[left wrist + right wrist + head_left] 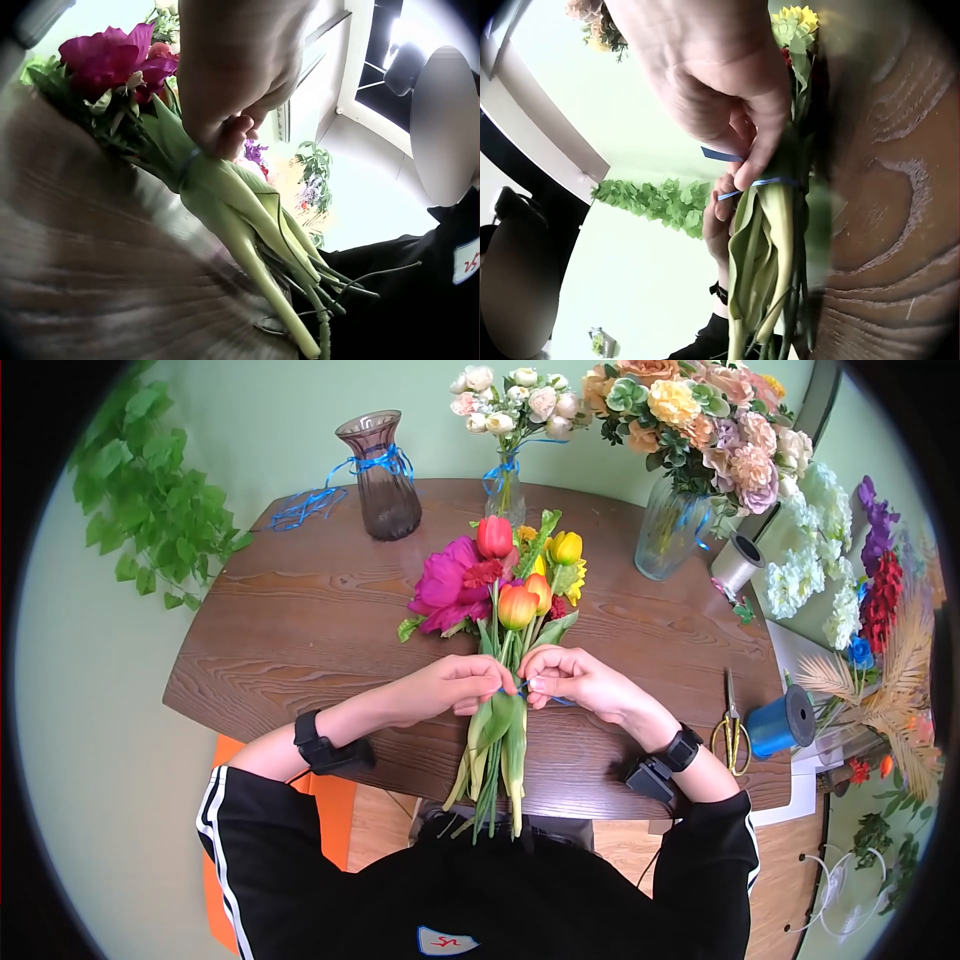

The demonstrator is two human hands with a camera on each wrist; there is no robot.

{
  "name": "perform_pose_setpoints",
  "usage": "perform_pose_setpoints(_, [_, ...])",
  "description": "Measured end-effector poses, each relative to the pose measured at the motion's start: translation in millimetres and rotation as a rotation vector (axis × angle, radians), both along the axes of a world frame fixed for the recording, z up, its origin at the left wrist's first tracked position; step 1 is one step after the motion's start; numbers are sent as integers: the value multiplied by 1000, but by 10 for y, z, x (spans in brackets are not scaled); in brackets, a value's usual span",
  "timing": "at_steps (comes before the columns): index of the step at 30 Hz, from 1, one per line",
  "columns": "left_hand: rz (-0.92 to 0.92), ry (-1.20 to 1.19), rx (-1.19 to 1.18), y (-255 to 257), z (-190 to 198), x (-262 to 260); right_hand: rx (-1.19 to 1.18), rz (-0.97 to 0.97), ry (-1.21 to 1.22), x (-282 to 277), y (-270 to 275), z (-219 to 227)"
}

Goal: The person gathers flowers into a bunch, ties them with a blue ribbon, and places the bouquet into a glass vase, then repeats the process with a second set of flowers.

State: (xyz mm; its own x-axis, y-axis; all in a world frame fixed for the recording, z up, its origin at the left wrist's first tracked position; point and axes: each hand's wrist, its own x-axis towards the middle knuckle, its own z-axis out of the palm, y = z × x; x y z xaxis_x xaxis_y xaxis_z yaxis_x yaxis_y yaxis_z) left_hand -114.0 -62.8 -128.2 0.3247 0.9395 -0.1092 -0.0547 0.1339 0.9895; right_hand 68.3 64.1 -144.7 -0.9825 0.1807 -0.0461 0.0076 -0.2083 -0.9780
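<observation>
A bouquet with red, orange and yellow tulips and a magenta bloom lies on the table, its green stems toward the person. A thin blue ribbon goes round the stems. My left hand pinches at the ribbon from the left side of the stems; in the left wrist view this hand has curled fingertips just above the band. From the right, my right hand pinches the ribbon between thumb and finger; a short blue end sticks out by the fingers of this hand in the right wrist view.
At the table's back stand a purple glass vase with blue ribbon, white flowers in a vase, and a large bouquet in a glass vase. Gold-handled scissors, a blue ribbon spool and a clear spool are at right.
</observation>
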Motion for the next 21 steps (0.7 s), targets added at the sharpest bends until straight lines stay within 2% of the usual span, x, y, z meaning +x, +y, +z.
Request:
perform_pose_setpoints(1, [-7,-45,-98,-4,-7,-5,-21,-6,3,7,-7,14])
perform_pose_setpoints(6, [29,-214,-97,-14,-12,2,-206,-53,15,12,-24,38])
perform_pose_setpoints(11, [59,-277,-111,4,-107,79,-206,-103,65,-6,-27,-26])
perform_pose_setpoints(17, [80,-206,-68,38,-199,75,-200,-70,61,-4,-27,-105])
perform_pose_setpoints(21, [145,-67,-28,28,-175,98,-175,-94,79,-13,-46,-134])
